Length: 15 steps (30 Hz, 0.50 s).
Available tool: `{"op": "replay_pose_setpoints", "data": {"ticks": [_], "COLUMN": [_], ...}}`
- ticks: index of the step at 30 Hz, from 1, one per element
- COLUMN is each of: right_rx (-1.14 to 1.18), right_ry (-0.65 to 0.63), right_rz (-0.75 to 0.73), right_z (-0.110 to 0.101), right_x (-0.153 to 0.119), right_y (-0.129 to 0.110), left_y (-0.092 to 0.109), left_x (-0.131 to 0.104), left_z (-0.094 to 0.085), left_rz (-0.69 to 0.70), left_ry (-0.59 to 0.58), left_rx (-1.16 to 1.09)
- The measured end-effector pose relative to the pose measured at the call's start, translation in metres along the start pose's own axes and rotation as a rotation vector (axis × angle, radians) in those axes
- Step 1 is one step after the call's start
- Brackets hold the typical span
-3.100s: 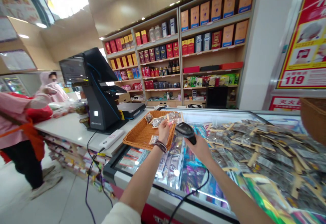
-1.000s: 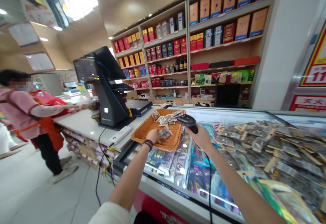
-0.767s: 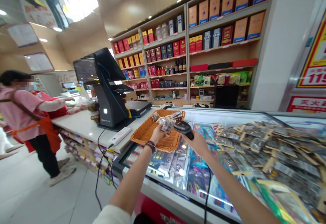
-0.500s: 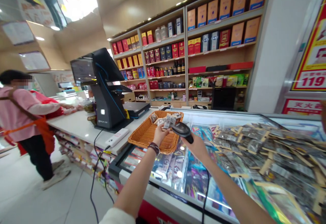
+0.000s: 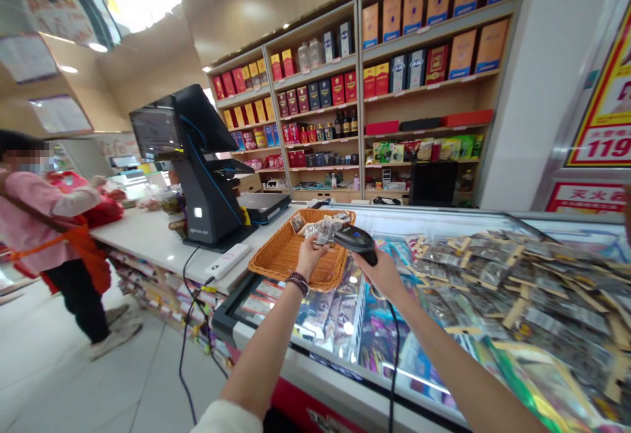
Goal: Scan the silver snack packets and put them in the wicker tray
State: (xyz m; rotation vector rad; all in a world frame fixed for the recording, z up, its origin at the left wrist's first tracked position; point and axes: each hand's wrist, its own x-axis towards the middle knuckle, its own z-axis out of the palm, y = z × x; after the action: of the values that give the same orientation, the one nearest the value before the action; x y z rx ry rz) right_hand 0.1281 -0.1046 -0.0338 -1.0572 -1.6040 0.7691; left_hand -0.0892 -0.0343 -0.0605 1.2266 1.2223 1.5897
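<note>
My right hand (image 5: 380,269) is closed round the handle of a black barcode scanner (image 5: 353,238), whose head points left over the basket. A cable hangs down from it. My left hand (image 5: 309,255) pinches a small clear packet (image 5: 321,233) with a label, just left of the scanner head. Both hands are over the near right part of an orange-brown wicker basket (image 5: 276,259). Another small packet (image 5: 297,223) lies at the basket's far end. The basket rests partly on the glass-topped freezer (image 5: 345,354).
Many flat packaged items (image 5: 493,275) are heaped on the freezer at right. A black checkout terminal (image 5: 202,177) and a white power strip (image 5: 227,259) stand on the counter (image 5: 148,236). Cables (image 5: 183,354) hang at its edge. A person in pink (image 5: 37,203) stands at left.
The scanner has turned and shifted slightly, its head now facing more to the left beside the packet. My left hand stays almost in place. The person at left has raised an arm near a red bag.
</note>
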Motion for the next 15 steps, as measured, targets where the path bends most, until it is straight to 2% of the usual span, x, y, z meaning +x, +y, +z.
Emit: {"op": "replay_pose_setpoints", "data": {"ticks": [5, 8, 12, 15], "right_rx": [0.038, 0.05, 0.064, 0.059], "right_ry": [0.002, -0.009, 0.014, 0.067], "right_rz": [0.007, 0.038, 0.064, 0.09], "right_z": [0.0, -0.007, -0.036, -0.072], "right_x": [-0.001, -0.001, 0.003, 0.006], "right_y": [-0.003, -0.007, -0.004, 0.005], "left_y": [0.0, 0.003, 0.007, 0.009], "left_x": [0.0, -0.001, 0.001, 0.007], "left_z": [0.001, 0.002, 0.003, 0.015], "left_rz": [0.0, -0.009, -0.05, 0.027], "left_ry": [0.001, 0.005, 0.036, 0.077], "left_rx": [0.014, 0.026, 0.111, 0.146]}}
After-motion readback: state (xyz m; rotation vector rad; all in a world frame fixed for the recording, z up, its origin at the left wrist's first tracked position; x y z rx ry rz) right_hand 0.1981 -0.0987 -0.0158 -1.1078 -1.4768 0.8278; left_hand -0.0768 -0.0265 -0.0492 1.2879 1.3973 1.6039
